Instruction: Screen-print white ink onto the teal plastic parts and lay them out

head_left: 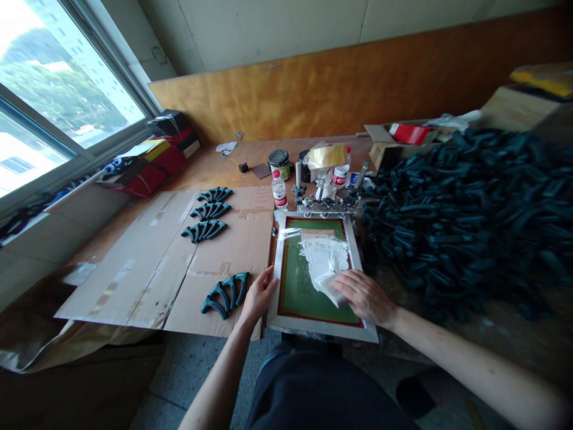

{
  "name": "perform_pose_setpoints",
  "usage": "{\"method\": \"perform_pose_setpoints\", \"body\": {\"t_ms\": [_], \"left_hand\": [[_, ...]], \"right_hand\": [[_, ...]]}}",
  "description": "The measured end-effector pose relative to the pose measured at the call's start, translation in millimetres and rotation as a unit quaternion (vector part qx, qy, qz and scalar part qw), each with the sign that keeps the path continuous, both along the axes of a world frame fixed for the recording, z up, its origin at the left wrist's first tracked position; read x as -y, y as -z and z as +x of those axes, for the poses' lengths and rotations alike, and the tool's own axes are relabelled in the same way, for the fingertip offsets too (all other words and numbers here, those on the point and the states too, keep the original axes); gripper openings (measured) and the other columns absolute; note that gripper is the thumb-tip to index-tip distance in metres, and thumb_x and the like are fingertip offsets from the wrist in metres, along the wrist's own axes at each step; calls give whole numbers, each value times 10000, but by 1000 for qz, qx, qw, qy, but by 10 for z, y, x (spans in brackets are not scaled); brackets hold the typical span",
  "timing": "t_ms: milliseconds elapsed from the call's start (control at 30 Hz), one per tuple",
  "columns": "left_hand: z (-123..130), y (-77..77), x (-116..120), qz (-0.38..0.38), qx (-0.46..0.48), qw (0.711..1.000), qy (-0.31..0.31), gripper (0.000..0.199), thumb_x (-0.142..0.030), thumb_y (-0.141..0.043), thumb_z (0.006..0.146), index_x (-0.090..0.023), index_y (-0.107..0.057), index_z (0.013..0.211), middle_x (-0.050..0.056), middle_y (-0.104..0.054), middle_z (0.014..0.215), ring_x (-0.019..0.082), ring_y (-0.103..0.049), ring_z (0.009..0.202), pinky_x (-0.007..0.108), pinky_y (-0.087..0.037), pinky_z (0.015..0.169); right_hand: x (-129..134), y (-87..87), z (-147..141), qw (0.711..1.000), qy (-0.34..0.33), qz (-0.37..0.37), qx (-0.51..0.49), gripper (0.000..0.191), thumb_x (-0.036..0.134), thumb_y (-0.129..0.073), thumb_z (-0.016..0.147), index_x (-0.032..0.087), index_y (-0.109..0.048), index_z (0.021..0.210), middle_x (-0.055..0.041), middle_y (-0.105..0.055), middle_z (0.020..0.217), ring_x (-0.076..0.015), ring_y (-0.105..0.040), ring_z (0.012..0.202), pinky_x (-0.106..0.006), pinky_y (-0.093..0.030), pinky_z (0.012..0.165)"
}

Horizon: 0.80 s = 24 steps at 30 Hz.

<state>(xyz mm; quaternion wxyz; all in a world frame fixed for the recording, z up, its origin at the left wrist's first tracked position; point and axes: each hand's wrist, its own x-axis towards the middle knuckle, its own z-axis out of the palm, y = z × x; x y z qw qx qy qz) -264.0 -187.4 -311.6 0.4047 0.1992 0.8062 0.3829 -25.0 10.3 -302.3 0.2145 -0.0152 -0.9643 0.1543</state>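
Note:
A screen printing frame (364,272) with a pale border and green mesh lies in front of me. My left hand (261,294) is at its left side, fingers curled against the border. My right hand (364,294) is closed on a crumpled white cloth (329,263), which lies over the right part of the mesh; it may be paper. A wooden strip (317,233), partly covered, rests near the far end of the mesh. Beyond the frame stands a metal clamp fixture (324,206). Close to my left hand, dark curved handle-like parts (225,295) lie in a row on cardboard.
Flattened cardboard (147,257) covers the left of the table, with more rows of curved parts (205,231). A large heap of dark parts (461,221) fills the right side. A red-capped bottle (280,191) and an ink tin (279,162) stand behind the frame.

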Motion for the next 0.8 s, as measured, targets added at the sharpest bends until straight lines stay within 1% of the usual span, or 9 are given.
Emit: {"method": "perform_pose_setpoints", "body": {"t_ms": [133,200,333,400,467,567,667,733,800], "left_hand": [[-4,-119,-25,10,31,999,-1,642,-467,-607,794,-175,-504,1356,-9,-642,653,116,-544,550,202,-405,505],[-21,-252,-51,21,54,998,0,695,-476,-622,782,-178,-460,1390,-43,-587,584,93,-486,485,188,-357,460],[-78,-683,-176,65,94,993,-17,701,-518,-639,768,-188,-486,1367,-42,-594,615,94,-505,507,185,-363,464],[-117,-935,-308,103,87,990,-34,584,-565,-598,787,-162,-621,1209,-1,-642,692,113,-558,579,197,-410,506],[-171,-1169,-504,165,66,983,-53,546,-613,-518,822,-145,-684,1050,34,-674,764,124,-583,617,207,-434,527],[-289,-1449,-890,282,44,956,-65,529,-626,-465,845,-154,-664,978,54,-691,831,124,-603,632,206,-442,516],[-379,-1604,-1241,341,51,937,-60,514,-630,-456,848,-151,-631,910,72,-694,841,131,-629,687,195,-454,525],[-332,-1582,-1336,356,43,929,-90,502,-629,-443,855,-163,-607,944,72,-698,864,131,-640,717,193,-467,544],[-143,-1420,-1262,345,40,927,-144,490,-624,-465,847,-181,-578,1022,66,-703,886,128,-645,706,196,-473,546]], "right_hand": [[-200,-141,-185,997,29,-44,48,230,186,-559,865,189,-646,1078,-74,-665,931,-225,-567,901,-379,-437,862],[-429,-265,-430,992,88,-58,70,375,258,-624,856,215,-584,1227,-59,-665,930,-217,-568,866,-358,-443,833],[-974,-509,-677,974,210,-40,75,568,414,-620,862,238,-465,1380,-51,-647,854,-225,-572,825,-327,-443,749],[-1218,-548,-557,959,276,-59,36,534,478,-538,899,216,-483,1361,-56,-639,843,-223,-581,809,-317,-438,721],[-1356,-467,-338,931,349,-110,17,461,478,-443,939,177,-543,1274,-59,-639,831,-208,-589,761,-302,-433,681],[-1219,-129,-38,908,379,-167,65,396,489,-445,921,150,-641,988,-64,-632,760,-207,-588,696,-298,-435,631],[-739,256,62,937,291,-135,137,341,514,-570,850,181,-619,792,-68,-627,792,-224,-594,778,-311,-450,685],[-419,400,23,944,263,-83,180,274,450,-609,848,184,-587,786,-86,-626,875,-239,-589,861,-321,-445,715],[-189,413,-56,936,281,-63,205,179,338,-590,880,182,-554,799,-86,-622,854,-229,-594,837,-306,-432,685]]}}
